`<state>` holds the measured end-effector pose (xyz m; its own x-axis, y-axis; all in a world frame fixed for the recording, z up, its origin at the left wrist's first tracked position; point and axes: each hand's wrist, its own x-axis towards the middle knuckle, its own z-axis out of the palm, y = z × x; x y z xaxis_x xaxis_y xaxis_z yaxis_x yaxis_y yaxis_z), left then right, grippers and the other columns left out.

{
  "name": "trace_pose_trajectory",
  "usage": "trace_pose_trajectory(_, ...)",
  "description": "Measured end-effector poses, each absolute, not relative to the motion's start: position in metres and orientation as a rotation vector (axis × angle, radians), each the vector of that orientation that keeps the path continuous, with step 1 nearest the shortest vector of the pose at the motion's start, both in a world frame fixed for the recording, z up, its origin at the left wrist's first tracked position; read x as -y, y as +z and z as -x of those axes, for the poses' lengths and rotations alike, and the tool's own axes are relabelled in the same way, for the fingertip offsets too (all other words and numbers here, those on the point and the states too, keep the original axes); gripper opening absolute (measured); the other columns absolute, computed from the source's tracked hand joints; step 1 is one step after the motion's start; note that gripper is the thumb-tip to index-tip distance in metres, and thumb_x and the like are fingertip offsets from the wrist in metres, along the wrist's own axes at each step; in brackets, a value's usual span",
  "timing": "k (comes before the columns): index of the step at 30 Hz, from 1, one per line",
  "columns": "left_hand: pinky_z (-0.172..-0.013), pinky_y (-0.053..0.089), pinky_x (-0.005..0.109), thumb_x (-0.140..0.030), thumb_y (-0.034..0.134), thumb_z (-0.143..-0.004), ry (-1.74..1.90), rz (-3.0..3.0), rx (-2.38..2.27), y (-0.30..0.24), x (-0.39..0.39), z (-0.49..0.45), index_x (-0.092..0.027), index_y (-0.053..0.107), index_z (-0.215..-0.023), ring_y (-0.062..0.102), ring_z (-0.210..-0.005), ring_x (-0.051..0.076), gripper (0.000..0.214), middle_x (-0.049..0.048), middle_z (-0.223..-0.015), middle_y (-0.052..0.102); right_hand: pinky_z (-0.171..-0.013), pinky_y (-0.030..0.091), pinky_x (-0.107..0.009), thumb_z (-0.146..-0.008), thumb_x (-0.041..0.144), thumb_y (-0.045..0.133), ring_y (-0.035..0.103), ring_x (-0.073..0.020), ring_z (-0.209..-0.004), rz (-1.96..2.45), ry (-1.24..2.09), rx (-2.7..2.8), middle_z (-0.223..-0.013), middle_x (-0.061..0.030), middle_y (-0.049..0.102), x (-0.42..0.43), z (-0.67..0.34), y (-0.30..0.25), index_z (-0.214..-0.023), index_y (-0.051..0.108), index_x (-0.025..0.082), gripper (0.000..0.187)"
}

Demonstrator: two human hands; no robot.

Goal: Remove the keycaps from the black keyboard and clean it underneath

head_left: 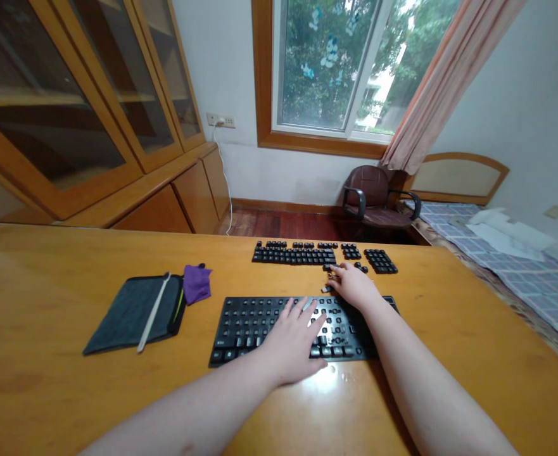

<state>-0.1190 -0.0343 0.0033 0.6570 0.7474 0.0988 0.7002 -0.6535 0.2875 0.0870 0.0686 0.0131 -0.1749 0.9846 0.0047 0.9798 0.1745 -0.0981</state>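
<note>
A black keyboard (250, 323) lies on the desk before me, with bare switch stems over most of it and keycaps along its front row. My left hand (292, 345) rests flat on its middle, fingers spread and holding nothing. Beyond the keyboard's back edge, my right hand (352, 285) is curled, thumb and fingers close around a small thing that I cannot make out. Close to those fingertips is a loose keycap (326, 289). Behind them, removed keycaps (294, 255) stand in rows, with a number-pad block of keycaps (380, 261) at the right.
On the left of the wooden desk (45, 291) lies a dark grey pouch (126, 310) with a flat metal stick (154, 310) across it. A purple cloth (196, 283) sits beside the pouch. Past the desk are a chair (376, 196) and a bed (492, 247).
</note>
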Motion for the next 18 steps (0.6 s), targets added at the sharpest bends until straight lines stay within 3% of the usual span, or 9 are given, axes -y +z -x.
trace_pose_trajectory(18,-0.109,0.011,0.055,-0.064,0.052,-0.073,0.315,-2.655,-1.175,0.0026,0.0342,0.1189,-0.023,0.036,-0.136,0.018,-0.136,0.034,0.077,0.0103,-0.147,0.031,-0.084,0.042,-0.029,-0.086,0.043,0.049,0.06,-0.0229,-0.095,1.959,0.133,2.332,-0.109,-0.0117,0.058,-0.0692,-0.0884,0.0091,-0.126,0.054,0.021,0.046)
